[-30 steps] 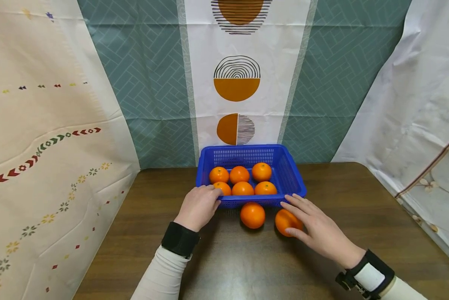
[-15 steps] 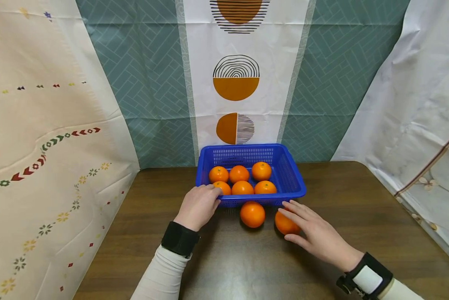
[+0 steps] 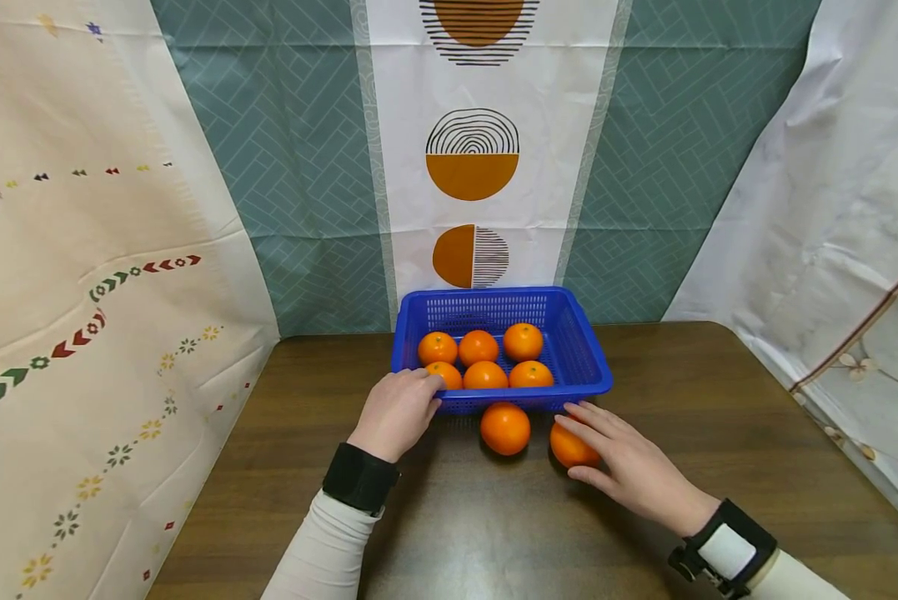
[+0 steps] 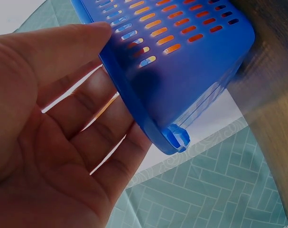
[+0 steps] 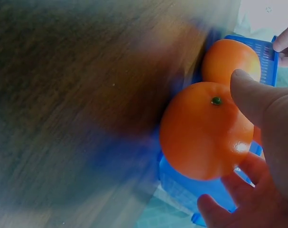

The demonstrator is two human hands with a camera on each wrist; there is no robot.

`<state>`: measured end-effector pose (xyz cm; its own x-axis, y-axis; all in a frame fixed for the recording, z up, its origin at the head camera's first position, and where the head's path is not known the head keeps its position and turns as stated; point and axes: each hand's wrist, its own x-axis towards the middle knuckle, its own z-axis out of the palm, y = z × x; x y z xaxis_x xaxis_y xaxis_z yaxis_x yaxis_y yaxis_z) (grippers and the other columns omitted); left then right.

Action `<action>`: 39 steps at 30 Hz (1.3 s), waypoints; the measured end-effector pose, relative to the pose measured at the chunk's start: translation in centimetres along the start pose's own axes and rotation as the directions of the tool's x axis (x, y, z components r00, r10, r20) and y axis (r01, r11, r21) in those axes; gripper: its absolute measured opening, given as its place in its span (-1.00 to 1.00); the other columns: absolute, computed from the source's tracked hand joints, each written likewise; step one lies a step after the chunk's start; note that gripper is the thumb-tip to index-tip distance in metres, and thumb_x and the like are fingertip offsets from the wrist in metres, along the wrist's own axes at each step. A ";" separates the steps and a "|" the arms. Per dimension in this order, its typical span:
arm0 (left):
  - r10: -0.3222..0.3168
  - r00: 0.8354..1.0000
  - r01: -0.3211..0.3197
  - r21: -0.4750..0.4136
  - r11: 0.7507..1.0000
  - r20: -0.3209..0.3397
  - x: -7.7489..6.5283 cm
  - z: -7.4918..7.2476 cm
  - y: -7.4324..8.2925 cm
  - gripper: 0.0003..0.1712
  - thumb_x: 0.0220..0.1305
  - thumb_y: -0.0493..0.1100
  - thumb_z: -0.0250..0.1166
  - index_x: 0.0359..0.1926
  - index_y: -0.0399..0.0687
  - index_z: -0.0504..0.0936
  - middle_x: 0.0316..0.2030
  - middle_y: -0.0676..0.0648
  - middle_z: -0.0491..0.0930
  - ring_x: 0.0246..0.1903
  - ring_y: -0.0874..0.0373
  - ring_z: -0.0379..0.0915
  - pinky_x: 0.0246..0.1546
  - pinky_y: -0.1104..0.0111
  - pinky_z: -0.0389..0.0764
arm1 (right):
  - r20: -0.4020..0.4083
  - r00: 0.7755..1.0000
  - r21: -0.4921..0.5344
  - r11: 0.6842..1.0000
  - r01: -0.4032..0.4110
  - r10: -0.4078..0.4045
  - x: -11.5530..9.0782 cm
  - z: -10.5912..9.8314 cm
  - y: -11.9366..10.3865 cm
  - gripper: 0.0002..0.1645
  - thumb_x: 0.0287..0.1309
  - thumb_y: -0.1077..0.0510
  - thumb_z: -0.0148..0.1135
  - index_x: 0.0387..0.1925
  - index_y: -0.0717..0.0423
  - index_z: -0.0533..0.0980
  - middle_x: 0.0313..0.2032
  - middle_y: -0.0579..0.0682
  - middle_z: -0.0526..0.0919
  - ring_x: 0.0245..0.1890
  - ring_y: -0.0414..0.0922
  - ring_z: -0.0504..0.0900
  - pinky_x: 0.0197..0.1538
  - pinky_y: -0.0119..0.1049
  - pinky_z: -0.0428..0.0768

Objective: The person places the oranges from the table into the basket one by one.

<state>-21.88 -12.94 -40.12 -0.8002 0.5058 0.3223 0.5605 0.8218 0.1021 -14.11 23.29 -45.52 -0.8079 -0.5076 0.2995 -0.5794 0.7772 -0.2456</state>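
In the head view my left hand [image 3: 396, 415] holds the near left rim of a blue plastic basket [image 3: 459, 407]. The left wrist view shows the thumb on the outer wall of the basket [image 4: 181, 90] and the fingers on the other side of the rim. My right hand [image 3: 639, 467] is spread loosely at the right side of an orange [image 3: 571, 446] on the table. Up close, that orange [image 5: 203, 135] has a green stem end, with thumb and fingertips on either side of it. Another orange [image 3: 504, 429] lies to its left, just in front of the basket.
Several oranges [image 3: 486, 375] sit in two rows inside the basket, toward its left and middle. The brown wooden table [image 3: 479, 533] reaches back to a green and white patterned cloth [image 3: 313, 208]. More cloths hang at the left and right sides.
My right hand has drawn back a little toward me, its thumb off the front of the orange. The left hand, basket and oranges have stayed in place.
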 end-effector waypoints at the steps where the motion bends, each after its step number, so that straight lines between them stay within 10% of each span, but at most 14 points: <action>1: -0.001 1.000 0.001 0.000 1.000 0.001 0.0 0.0 0.0 -0.81 0.36 -0.15 0.61 -0.08 -0.04 0.80 -0.24 -0.06 0.75 -0.25 -0.05 0.67 -0.05 0.08 0.75 | 0.001 1.000 -0.001 1.000 0.000 0.000 0.1 0.0 0.0 -0.16 0.33 -0.03 0.61 0.55 0.03 0.52 0.57 0.14 0.45 0.55 0.25 0.42 0.44 0.33 0.47; 39: -0.003 1.000 0.003 0.005 1.000 0.000 0.0 0.0 0.1 -0.81 0.36 -0.15 0.62 -0.09 -0.04 0.80 -0.24 -0.06 0.76 -0.25 -0.05 0.67 -0.05 0.08 0.74 | 0.017 1.000 -0.019 1.000 -0.001 0.001 0.6 0.3 0.3 -0.18 0.29 0.00 0.65 0.50 0.06 0.56 0.52 0.16 0.49 0.49 0.22 0.50 0.34 0.25 0.61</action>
<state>-21.84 -12.87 -40.11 -0.8019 0.5035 0.3217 0.5573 0.8245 0.0985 -14.76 23.10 -45.68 -0.8104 -0.5129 0.2832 -0.5764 0.7845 -0.2286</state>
